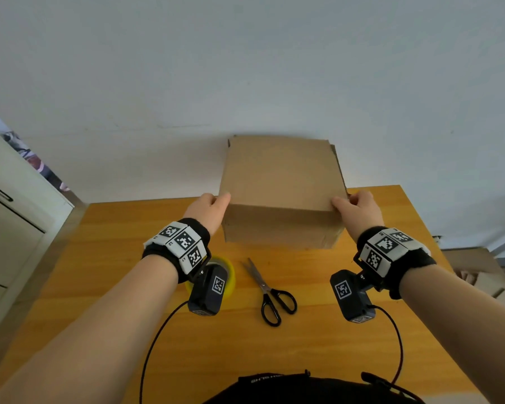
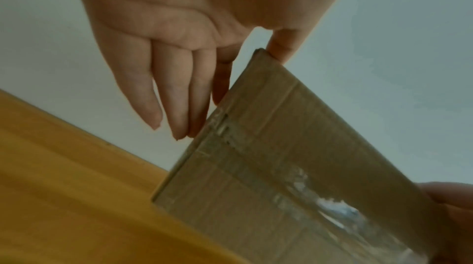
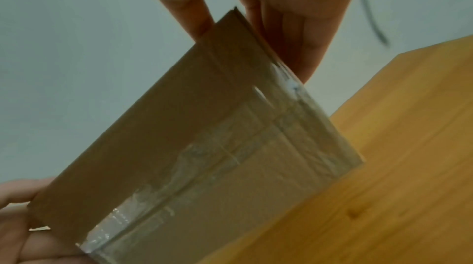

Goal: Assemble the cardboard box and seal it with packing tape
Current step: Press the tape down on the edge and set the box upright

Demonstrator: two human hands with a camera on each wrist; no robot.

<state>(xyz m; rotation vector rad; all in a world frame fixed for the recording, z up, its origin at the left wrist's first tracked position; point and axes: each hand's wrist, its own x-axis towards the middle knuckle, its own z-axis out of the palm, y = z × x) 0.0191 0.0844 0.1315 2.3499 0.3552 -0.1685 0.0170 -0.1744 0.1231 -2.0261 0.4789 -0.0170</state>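
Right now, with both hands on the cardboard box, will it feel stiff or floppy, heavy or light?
Probably light: the left hand and right hand hold the cardboard box only at its edges. Likely fairly stiff, since it keeps its shape. The tape may feel slippery.

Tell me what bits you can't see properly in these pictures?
- Yellow roll of packing tape: head view, mostly behind the left wrist camera.
- Brown cardboard box: head view, its far side faces away.
- Left hand and right hand: head view, fingertips hidden behind the box.

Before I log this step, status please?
Left hand and right hand grip cardboard box by its sides. Scissors lie nearby, not obstructing.
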